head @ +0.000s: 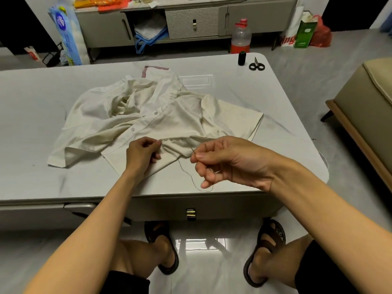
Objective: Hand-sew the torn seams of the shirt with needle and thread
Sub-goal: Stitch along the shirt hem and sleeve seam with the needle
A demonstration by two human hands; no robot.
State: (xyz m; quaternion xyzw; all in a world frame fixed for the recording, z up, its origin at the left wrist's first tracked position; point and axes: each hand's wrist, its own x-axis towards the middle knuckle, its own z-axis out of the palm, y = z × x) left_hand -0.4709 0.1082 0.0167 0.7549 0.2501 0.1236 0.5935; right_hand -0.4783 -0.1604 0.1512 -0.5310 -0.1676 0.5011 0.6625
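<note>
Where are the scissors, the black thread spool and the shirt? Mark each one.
scissors (256, 63), head view, at the pivot where blades meet handles.
black thread spool (241, 58), head view, middle of its side.
shirt (169, 122), head view, front panel beside the buttons.

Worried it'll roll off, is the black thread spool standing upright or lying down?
Upright: the black thread spool stands on end beside the scissors.

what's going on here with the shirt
A person is hand-sewing a cream shirt lying on the grey table. The left hand pinches the fabric beside a line of dark stitches; the right hand pinches the dark thread running from them. A black spool and scissors sit at the table's far right corner.
</note>
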